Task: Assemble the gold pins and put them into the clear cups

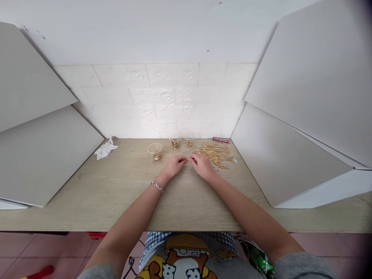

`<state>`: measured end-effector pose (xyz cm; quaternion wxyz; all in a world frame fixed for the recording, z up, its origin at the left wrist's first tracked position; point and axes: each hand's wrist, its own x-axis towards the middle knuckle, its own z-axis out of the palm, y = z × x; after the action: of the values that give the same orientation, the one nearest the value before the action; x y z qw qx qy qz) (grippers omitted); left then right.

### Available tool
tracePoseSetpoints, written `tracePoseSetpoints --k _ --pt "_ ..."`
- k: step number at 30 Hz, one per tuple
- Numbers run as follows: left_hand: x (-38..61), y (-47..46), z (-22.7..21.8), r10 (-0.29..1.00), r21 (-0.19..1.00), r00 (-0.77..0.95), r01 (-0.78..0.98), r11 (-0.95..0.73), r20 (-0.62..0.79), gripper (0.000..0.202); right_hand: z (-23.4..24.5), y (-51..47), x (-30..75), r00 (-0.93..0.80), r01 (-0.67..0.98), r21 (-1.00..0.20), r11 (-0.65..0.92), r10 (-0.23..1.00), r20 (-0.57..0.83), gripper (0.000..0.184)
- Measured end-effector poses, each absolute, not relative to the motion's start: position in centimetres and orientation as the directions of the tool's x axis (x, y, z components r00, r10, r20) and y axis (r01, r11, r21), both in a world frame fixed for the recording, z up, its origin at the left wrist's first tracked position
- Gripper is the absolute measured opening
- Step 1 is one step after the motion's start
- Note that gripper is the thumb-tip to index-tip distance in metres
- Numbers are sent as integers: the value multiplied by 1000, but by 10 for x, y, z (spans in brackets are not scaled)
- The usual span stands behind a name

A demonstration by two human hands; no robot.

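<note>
My left hand [175, 165] and my right hand [202, 165] meet over the middle of the table, both closed in a pinch. Between their fingertips shows a tiny, thin gold-coloured piece [188, 159], too small to name. Just beyond my right hand, a loose pile of thin gold-coloured sticks [215, 153] lies spread out. A clear plastic cup [155, 148] with small gold-coloured parts in it stands to the left of my left hand. Farther back are a second clear cup [175, 142] and a third clear cup [189, 141], each with similar small parts inside.
Crumpled white tissue [106, 149] lies at the table's left. By the wall, a red tube-like thing [221, 140] rests behind the sticks. Pale boards flank the table, a left board [49, 155] and a right board [290, 155]. White brick-patterned wall [162, 95] closes off the back.
</note>
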<state>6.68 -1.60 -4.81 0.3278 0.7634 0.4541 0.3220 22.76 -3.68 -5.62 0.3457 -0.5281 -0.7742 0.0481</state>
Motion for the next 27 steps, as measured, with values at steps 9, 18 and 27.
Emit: tracePoseSetpoints --k 9,18,27 --pt "65 -19 -44 824 556 502 619 -555 263 19 -45 -40 236 -346 790 -391 473 869 353 19" --pt "67 -22 -42 828 519 486 649 -556 279 21 -49 -36 233 -193 702 -621 349 932 306 15" --pt "71 -26 -37 866 510 427 700 -499 262 21 -38 -48 227 -357 876 -169 451 843 402 26"
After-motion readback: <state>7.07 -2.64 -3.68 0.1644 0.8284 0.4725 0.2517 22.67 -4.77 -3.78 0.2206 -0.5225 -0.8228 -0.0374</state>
